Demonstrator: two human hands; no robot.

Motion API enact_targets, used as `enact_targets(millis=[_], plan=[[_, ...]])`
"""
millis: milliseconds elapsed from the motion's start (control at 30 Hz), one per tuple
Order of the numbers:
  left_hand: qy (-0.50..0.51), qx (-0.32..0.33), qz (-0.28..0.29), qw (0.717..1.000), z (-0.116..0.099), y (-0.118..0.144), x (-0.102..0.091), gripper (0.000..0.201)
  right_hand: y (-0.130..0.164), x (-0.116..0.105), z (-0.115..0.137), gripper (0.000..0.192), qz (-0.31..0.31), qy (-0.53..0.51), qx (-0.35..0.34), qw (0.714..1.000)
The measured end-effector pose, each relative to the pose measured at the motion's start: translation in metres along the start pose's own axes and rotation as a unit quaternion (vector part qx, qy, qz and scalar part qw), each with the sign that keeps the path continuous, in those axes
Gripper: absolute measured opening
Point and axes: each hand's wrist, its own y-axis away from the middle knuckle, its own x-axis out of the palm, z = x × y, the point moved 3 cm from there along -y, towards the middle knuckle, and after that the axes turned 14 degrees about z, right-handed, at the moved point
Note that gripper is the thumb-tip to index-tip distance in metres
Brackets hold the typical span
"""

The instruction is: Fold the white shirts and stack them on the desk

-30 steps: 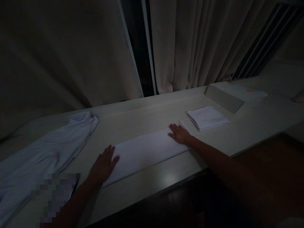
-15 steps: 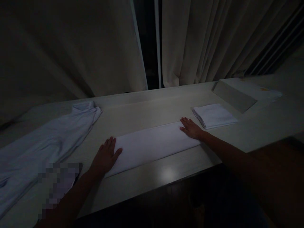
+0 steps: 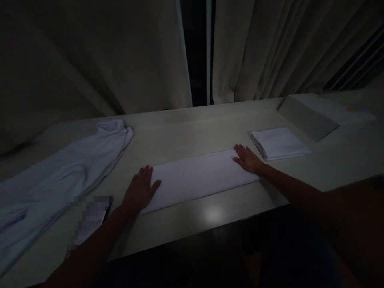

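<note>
A white cloth (image 3: pixel 195 176), folded into a long flat strip, lies across the pale table (image 3: pixel 180 138) in front of me. My left hand (image 3: pixel 140 189) rests on its left end, palm down with fingers spread and the thumb on the fabric. On the right end lies my right hand (image 3: pixel 247 160), flat and open, fingers pointing away from me. Just beyond that hand sits a second white cloth (image 3: pixel 280 143), folded into a compact rectangle with its layers showing at the left edge.
A loose white cloth (image 3: pixel 69 168) spreads over the table's left side. Near my left forearm is a dark-edged flat object (image 3: pixel 93 220), partly pixelated. A grey panel-like piece (image 3: pixel 309 117) stands slanted at the back right. Curtains (image 3: pixel 144 56) hang behind the table.
The camera view has shifted slightly, so everything sits a little further right and higher. Both hands keep their places on the ends of the folded cloth.
</note>
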Motion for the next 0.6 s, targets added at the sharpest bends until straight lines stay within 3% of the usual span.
enact_targets(millis=[167,333,467,600], plan=[[-0.032,0.000,-0.034,0.999,-0.008,0.002,-0.019,0.073,0.007,-0.019,0.020,0.075,-0.034,0.047,0.007,0.998],[-0.052,0.103,-0.097,0.989,-0.022,0.012,-0.049,0.066,0.048,-0.048,0.038,0.066,-0.115,0.051,-0.047,0.991],[-0.029,0.160,-0.067,0.984,-0.015,0.038,-0.029,0.078,0.104,-0.028,0.024,0.079,-0.046,0.030,-0.093,0.994],[-0.017,0.151,-0.060,0.987,-0.007,0.068,0.001,0.089,0.144,0.005,0.005,0.085,0.010,-0.005,-0.082,0.997]])
